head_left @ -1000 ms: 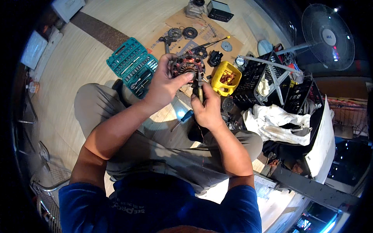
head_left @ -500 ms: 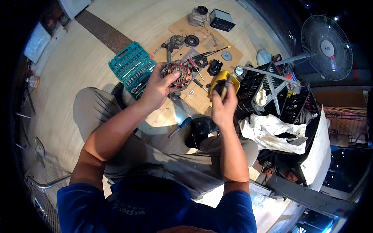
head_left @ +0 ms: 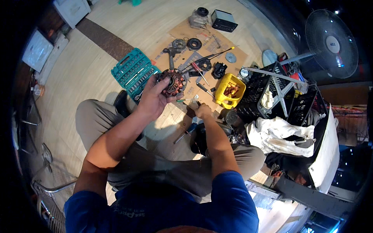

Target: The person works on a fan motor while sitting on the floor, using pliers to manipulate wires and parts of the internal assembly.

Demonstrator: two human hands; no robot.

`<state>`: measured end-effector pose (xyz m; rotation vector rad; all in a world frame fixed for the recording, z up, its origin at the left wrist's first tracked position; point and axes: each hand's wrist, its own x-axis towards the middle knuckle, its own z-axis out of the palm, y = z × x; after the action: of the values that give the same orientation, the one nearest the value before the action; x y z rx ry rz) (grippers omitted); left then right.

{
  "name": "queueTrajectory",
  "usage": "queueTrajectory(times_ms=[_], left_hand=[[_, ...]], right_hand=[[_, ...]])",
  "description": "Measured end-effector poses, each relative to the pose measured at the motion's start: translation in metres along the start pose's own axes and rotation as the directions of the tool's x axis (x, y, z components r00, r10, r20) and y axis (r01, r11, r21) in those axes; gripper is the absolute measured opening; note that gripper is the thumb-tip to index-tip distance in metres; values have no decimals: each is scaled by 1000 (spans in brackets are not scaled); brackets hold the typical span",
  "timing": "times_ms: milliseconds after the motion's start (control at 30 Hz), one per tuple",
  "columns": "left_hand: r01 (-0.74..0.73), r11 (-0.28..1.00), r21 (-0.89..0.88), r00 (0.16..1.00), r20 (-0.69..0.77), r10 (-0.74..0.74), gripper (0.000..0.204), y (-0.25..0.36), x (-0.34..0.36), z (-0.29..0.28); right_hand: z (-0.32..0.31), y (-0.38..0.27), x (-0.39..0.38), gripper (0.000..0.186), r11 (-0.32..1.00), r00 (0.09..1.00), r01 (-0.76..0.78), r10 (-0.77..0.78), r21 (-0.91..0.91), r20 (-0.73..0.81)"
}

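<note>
"What's the left hand (head_left: 152,100) doing?"
"Holding the copper-wound ring (head_left: 174,82): thumb lying over its face, fingers supporting its lower edge."
"The right hand (head_left: 203,112)?"
"Hovering near the yellow container (head_left: 220,90); I can't tell whether it's gripping anything."

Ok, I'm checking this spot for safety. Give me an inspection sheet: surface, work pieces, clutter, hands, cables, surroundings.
Surface: cardboard sheet on pale floor.
Work pieces: copper-wound ring part, held up.
Clutter: yellow container with copper scraps, open teal socket case, blue-handled screwdriver.
Hands: left hand grips the ring part; right hand at a dark item, grip unclear.
Cables: reddish lines at far right, possibly cables.
Surroundings: fan, black crates, white cloth.
</note>
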<state>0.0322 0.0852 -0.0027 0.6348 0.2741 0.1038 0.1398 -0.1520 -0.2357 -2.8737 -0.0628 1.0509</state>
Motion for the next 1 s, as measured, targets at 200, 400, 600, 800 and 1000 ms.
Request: queueTrajectory(times_ms=[200,400,600,800,1000], left_hand=[[-70,994,82,996,-50,75,45,-9,3,4],[-182,940,287,978,-48,204,47,-12,4,-20],[-161,977,141,985,-36,168,41,-10,-4,17],[-148,984,95,989,9,148,40,-8,-16,21],[-137,987,79,989,64,132,38,-9,-17,18]], right_hand=[[8,8,30,66,994,914,105,-103,-16,-392],[-139,-84,-32,23,424,684,723,-327,545,-653],[-234,-100,-180,26,319,330,940,-759,121,-561],[-217,-99,-225,27,437,216,868,-760,-236,-613],[-205,-98,-233,19,440,208,877,-711,-193,-672]])
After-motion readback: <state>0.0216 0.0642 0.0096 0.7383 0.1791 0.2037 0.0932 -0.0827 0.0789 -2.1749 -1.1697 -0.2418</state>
